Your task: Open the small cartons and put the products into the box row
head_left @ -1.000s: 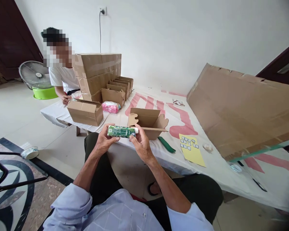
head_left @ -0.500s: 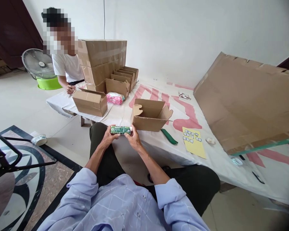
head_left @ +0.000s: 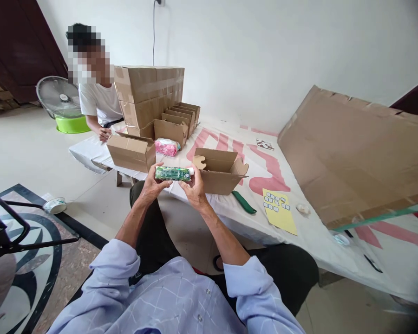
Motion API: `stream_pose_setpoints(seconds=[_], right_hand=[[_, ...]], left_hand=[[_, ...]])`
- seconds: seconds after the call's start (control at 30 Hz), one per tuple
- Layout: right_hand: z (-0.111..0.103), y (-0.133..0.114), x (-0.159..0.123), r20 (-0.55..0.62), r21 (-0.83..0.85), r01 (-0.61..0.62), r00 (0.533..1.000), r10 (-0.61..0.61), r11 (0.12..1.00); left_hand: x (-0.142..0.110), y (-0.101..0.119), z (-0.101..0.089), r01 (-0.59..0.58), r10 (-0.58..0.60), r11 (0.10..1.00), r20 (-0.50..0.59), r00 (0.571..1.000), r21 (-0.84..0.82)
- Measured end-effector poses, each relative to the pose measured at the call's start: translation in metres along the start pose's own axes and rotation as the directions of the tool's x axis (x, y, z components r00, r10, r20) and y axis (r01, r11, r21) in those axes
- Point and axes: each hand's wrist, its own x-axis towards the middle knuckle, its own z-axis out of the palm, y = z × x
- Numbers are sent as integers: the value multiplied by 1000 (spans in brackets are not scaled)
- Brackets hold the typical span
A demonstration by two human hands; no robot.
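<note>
A green printed drink carton (head_left: 173, 174) with a white cap lies sideways between my two hands, above the table's near edge. My left hand (head_left: 153, 184) is closed round its left end, with the thumb along the lower side. At the capped right end, my right hand (head_left: 195, 188) grips it the same way. Just beyond my right hand stands an open cardboard box (head_left: 220, 180), its flaps up; I cannot see its bottom. A green, curved, handle-like object (head_left: 244, 202) lies beside that box.
A yellow sheet with small white stickers (head_left: 279, 212) lies to the right, before a large cardboard panel (head_left: 355, 157). Further left are a closed-looking box (head_left: 130, 152), a pink wipes pack (head_left: 167, 147), stacked cartons (head_left: 149, 88) and a seated person (head_left: 99, 102).
Both hands have raised the carton and moved it slightly forward and left. It now appears higher, close to the open box's left side. The view has shifted slightly.
</note>
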Motion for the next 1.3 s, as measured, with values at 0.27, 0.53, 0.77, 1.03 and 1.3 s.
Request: stream_pose_setpoints(seconds=[0.27, 0.53, 0.77, 1.03, 1.3], right_hand=[[-16, -52, 44, -6, 11, 160, 987, -160, 987], [-36, -64, 62, -24, -81, 198, 979, -201, 977], [-43, -81, 61, -24, -100, 250, 967, -254, 963], [-60, -98, 45, 57, -371, 336, 939, -340, 866], [-180, -61, 21, 313, -904, 322, 947, -76, 283]], left_hand=[[50, 41, 16, -172, 176, 983, 74, 982, -58], [74, 49, 33, -191, 200, 978, 120, 972, -80], [75, 61, 41, -247, 254, 967, 129, 958, -70], [61, 72, 43, -221, 227, 974, 165, 960, -57], [-1, 2, -14, 60, -73, 994, 146, 987, 90]])
